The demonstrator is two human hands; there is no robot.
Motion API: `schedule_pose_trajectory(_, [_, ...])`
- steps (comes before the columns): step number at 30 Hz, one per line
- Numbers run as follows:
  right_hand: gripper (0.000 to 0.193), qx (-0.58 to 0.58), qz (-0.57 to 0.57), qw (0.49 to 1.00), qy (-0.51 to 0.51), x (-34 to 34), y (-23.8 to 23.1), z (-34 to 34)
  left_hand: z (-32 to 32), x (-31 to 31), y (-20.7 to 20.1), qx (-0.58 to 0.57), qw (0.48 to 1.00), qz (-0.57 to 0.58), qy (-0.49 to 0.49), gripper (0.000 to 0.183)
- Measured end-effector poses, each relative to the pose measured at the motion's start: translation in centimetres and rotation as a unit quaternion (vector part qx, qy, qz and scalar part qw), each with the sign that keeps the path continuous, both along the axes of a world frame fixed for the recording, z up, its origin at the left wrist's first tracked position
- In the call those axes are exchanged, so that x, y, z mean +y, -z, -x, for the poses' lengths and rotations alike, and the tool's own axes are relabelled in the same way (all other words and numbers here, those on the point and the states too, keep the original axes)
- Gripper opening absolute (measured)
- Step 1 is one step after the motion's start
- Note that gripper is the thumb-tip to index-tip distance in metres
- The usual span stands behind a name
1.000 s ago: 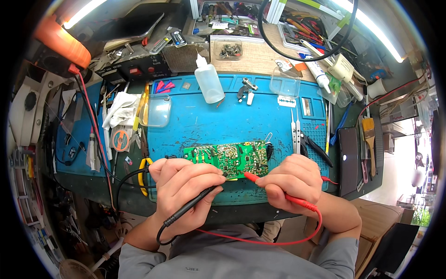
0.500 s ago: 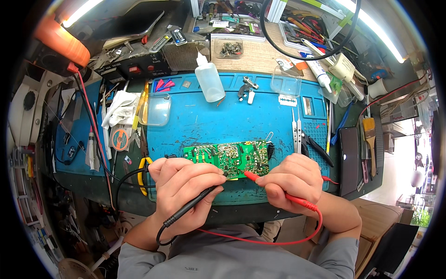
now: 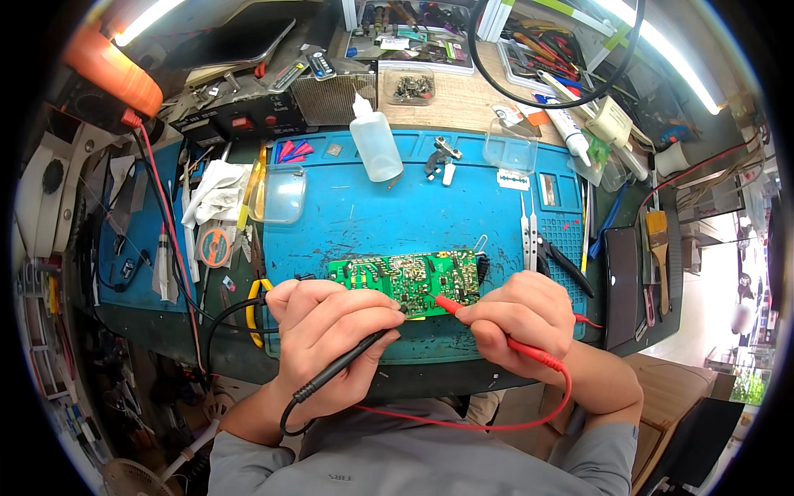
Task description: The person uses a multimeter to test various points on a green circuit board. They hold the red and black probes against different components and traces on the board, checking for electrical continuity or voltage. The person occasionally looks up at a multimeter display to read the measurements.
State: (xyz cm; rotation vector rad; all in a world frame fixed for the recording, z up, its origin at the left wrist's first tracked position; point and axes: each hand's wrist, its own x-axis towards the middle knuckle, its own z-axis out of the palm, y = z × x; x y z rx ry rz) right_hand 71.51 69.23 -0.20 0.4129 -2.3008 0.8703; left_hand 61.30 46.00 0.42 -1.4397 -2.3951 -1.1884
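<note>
A green circuit board [image 3: 413, 281], crowded with small parts and solder joints, lies near the front of the blue work mat [image 3: 331, 215]. My left hand [image 3: 335, 335] is closed around a black test probe [image 3: 339, 368] at the board's lower left edge; its tip is mostly hidden by my fingers. From the right, my right hand [image 3: 521, 322] pinches a red test probe [image 3: 447, 303], its tip over the lower middle of the board. Whether either tip touches metal is too small to tell. The red lead loops below my hands.
Tweezers [image 3: 528, 236] and black-handled cutters [image 3: 566, 264] lie right of the board. A white squeeze bottle [image 3: 376, 147] and a small metal clamp-like piece [image 3: 444, 157] stand behind it. Yellow-handled pliers [image 3: 256, 310] are at left, beside a solder spool [image 3: 215, 247]. An orange multimeter [image 3: 112, 74] sits far left.
The red probe's tip has shifted slightly left and up on the board. My left hand and the black probe have hardly moved.
</note>
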Motion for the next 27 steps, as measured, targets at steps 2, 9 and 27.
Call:
schedule_pose_trajectory(2, [0.013,0.0,-0.002,1.0,0.002,0.0,0.0,0.0,0.0,0.0,0.0,-0.001,1.0,0.001,0.0,0.017])
schedule_pose_trajectory(9, [0.012,0.002,-0.005,1.0,0.007,0.2,0.0,0.0,-0.1,0.3,0.1,0.001,1.0,0.0,0.002,0.02])
schedule_pose_trajectory(27, [0.006,-0.012,-0.005,0.999,0.04,-0.7,0.1,-0.3,-0.1,-0.5,0.2,-0.009,0.999,-0.035,0.011,0.024])
